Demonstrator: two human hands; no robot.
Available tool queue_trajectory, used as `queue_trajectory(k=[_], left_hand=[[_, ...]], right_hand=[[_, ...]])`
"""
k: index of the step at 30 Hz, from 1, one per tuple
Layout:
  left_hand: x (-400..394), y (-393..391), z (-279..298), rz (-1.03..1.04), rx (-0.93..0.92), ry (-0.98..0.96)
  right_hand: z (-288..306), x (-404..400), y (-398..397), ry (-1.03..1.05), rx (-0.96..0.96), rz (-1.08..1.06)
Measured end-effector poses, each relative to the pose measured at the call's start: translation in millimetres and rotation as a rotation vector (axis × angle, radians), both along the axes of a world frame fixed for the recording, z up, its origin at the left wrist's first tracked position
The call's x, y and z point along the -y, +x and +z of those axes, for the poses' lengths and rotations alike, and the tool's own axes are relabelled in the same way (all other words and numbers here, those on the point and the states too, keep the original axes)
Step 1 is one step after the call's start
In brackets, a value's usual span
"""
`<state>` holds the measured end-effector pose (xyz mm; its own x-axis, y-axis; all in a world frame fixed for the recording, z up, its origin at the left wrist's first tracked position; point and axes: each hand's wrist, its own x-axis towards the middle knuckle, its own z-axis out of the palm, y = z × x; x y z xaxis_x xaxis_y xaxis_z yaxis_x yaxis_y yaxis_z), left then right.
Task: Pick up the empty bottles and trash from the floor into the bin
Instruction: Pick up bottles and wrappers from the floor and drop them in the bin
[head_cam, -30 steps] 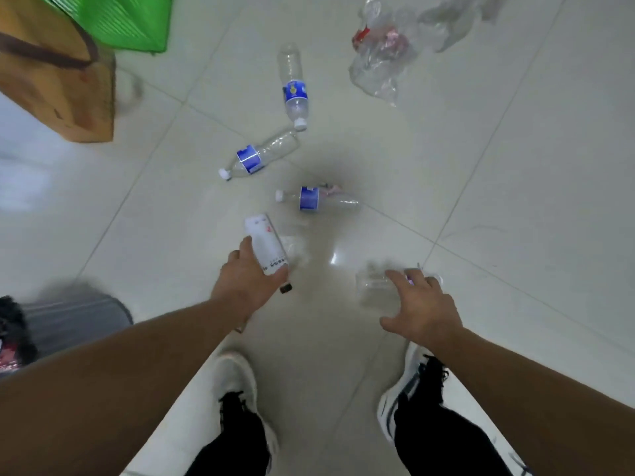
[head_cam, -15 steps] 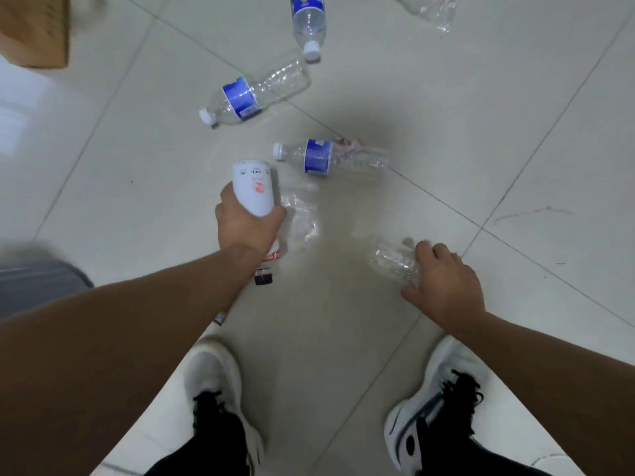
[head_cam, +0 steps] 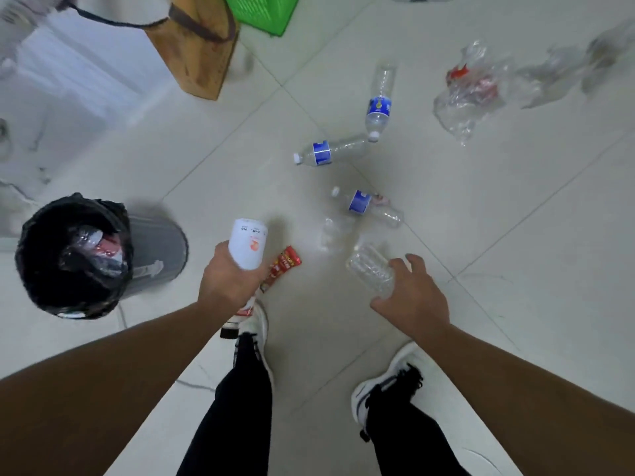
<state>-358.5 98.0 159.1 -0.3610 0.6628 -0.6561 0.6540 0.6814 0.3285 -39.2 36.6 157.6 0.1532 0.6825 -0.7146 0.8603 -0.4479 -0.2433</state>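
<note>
My left hand (head_cam: 228, 281) grips a white bottle (head_cam: 248, 247) with a red logo, held above the floor. My right hand (head_cam: 414, 297) holds a clear plastic bottle (head_cam: 371, 269) by its end. A grey bin (head_cam: 156, 250) with a black liner stands at the left, with trash inside it. Three clear bottles with blue labels lie on the tiles: one (head_cam: 379, 101) farthest, one (head_cam: 330, 151) in the middle, one (head_cam: 369, 206) nearest. A red wrapper (head_cam: 283, 266) lies by my left hand. Crumpled clear plastic (head_cam: 469, 91) lies far right.
A wooden box (head_cam: 197, 46) with a dark strap and a green basket (head_cam: 264, 10) stand at the back. A small clear plastic piece (head_cam: 331, 231) lies near the closest bottle. My two white shoes (head_cam: 383, 386) stand on the pale tiled floor.
Both hands have lifted off the floor with their bottles. The view has swung left and pulled back, so the bin, the box and the basket now show.
</note>
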Motion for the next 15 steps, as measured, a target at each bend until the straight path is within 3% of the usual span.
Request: queue_trajectory(k=[8,15], left_hand=[[34.0,-22.2,5.1,0.029,0.071,-0.172],[30.2,-23.7,-71.6,-0.052,-0.011,-0.127]], right_hand=[[28.6,-38.8,-33.5,-0.037,0.015,0.064],[-50.4,-62.0,-54.2,-0.027,0.009,0.091]])
